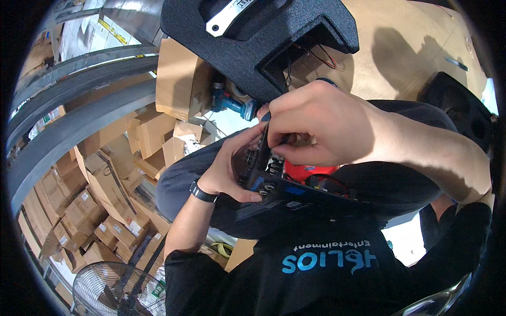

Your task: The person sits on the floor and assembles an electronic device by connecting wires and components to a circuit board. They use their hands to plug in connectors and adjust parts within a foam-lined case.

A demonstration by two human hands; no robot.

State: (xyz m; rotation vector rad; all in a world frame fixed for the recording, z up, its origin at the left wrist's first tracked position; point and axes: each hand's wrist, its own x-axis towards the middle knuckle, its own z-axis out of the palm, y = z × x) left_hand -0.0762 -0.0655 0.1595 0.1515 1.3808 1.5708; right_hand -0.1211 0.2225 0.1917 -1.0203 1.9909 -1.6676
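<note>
L hand [224,171]: clamped on blk panel [279,183] | R hand [329,118]: curled, can't tell if pinching | risk: L slip cd tip panel, poss. snag wires [333,181]

Cardboard boxes [108,231] crowd the left side of a work area, near curved-looking gray metal rails [79,113], as 1 wire-caged fan [95,287] stands at lower left and brown sheeting [398,26] spreads across upper right.
</note>
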